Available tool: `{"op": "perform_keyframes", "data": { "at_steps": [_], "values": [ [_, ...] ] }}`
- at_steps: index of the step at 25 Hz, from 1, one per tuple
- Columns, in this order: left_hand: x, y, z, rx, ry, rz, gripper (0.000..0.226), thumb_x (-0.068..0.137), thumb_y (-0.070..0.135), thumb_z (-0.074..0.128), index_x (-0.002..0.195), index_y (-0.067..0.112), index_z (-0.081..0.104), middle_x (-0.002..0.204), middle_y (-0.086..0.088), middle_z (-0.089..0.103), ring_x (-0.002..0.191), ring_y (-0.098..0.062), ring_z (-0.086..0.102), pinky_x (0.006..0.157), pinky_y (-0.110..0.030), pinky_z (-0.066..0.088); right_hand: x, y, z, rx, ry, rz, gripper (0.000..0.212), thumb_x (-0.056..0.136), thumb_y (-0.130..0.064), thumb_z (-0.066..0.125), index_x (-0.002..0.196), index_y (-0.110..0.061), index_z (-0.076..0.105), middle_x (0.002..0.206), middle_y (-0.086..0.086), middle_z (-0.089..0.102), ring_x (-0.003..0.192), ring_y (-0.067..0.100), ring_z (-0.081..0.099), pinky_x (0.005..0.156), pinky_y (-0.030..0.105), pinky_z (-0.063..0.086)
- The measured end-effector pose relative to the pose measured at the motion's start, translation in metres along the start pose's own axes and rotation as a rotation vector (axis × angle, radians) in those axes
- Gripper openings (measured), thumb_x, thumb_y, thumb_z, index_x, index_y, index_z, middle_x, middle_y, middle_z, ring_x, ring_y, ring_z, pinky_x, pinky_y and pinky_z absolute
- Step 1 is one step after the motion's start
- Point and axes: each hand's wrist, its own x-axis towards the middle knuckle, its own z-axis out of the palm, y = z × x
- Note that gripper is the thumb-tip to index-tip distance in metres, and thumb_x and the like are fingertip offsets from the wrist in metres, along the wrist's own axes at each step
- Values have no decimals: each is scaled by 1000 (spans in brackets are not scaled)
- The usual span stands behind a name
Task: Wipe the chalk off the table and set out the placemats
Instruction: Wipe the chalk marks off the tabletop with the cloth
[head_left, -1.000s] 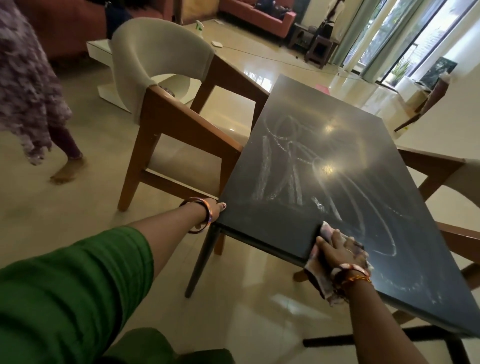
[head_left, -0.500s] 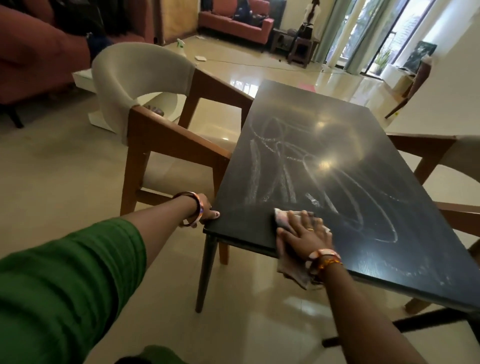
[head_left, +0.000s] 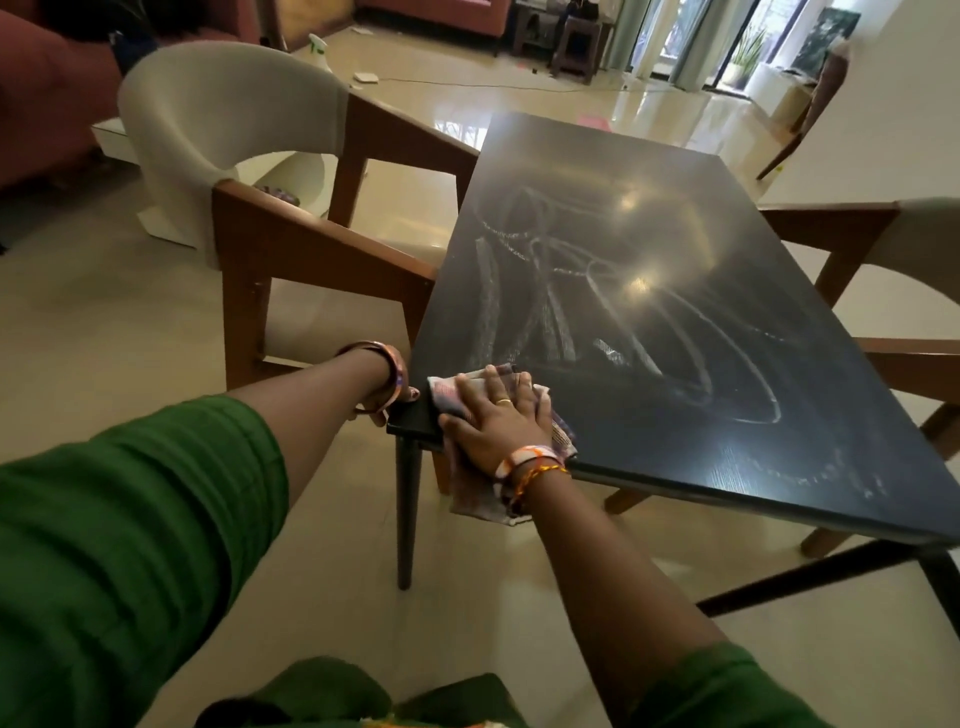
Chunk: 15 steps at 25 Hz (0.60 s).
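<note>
Right hand (head_left: 493, 421) flat on the cloth (head_left: 470, 392), fingers straight and a little spread, pressing it down on the near left corner of the dark table (head_left: 675, 405). Part of the cloth is bunched under the palm and the rest hangs over the near edge, drooping below the wrist (there is a ring on one finger and bangles and a thread at the wrist). Left hand (head_left: 387, 397) is at the table's left edge right by that same corner, mostly hidden behind its own wrist and a wide bangle; one thumb tip shows against the edge, and I cannot tell how the other fingers lie. Chalk marks (head_left: 597, 312) cover the middle of the tabletop, loops and thick strokes, with fainter scribbles toward the near right edge; the strip of tabletop just beyond the cloth looks darker. A wooden chair with a pale curved back (head_left: 270, 171) stands close against the table's left side, and another chair (head_left: 883, 270) of the same kind sits on the right. Both arms wear green sleeves (head_left: 130, 545). Glossy cream floor (head_left: 130, 338) all around, a red sofa (head_left: 47, 88) off at far left.
</note>
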Motion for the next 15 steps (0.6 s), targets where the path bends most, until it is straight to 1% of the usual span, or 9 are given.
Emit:
{"op": "perform_keyframes", "data": {
  "at_steps": [2,4,5,6,7,9,11,13,15],
  "values": [
    [1,-5,0,-95,-26,6,37,93,35,52,116,6,54,107,-9,66,92,-22,65,79,-37,50,0,28,-8,-4,19,54,63,92,-65,31,148,-47,8,159,-8,-10,145,25,-18,113,46,-14],
    [3,-12,2,-182,-31,33,36,93,35,51,114,6,55,102,-9,64,84,-21,62,72,-34,50,-10,74,-23,11,78,231,64,91,-66,30,148,-45,8,159,-10,-10,145,25,-15,115,47,-11],
    [3,-13,4,-231,-28,52,34,94,34,51,112,6,55,102,-9,63,84,-21,61,68,-32,48,-19,98,-31,27,115,343,65,91,-66,29,149,-43,9,160,-8,-8,146,27,-13,116,49,-8],
    [5,-14,6,-286,-20,67,33,94,33,51,113,6,55,107,-10,62,89,-23,61,69,-33,47,-29,117,-37,46,138,451,65,91,-66,27,149,-42,9,160,-6,-7,146,30,-11,116,51,-6],
    [6,-15,9,-335,-2,74,34,93,32,52,115,6,56,112,-12,62,96,-25,60,74,-35,47,-36,127,-41,67,143,543,66,92,-65,26,150,-40,8,160,-4,-6,145,32,-10,116,52,-5],
    [8,-17,13,-431,20,69,34,92,30,54,117,7,56,114,-12,60,101,-27,58,82,-39,46,-38,124,-41,85,139,644,65,94,-63,23,151,-37,6,160,-1,-8,145,36,-11,115,53,-8],
    [9,-19,15,-544,15,50,32,91,28,56,116,8,56,112,-10,60,97,-25,57,78,-38,44,-23,93,-34,43,141,572,64,95,-61,23,152,-36,6,160,1,-8,144,38,-12,115,54,-10],
    [9,-20,17,-615,18,47,29,92,28,55,113,8,57,109,-10,60,94,-24,57,76,-37,42,1,44,-21,7,108,365,62,96,-58,25,151,-36,7,160,1,-9,144,36,-15,114,53,-12],
    [10,-22,22,-627,62,82,29,93,28,53,112,7,58,110,-11,61,97,-26,58,83,-38,45,16,-7,-7,15,57,161,61,97,-57,29,151,-38,7,160,-1,-9,143,34,-18,113,52,-13]
  ]
}}
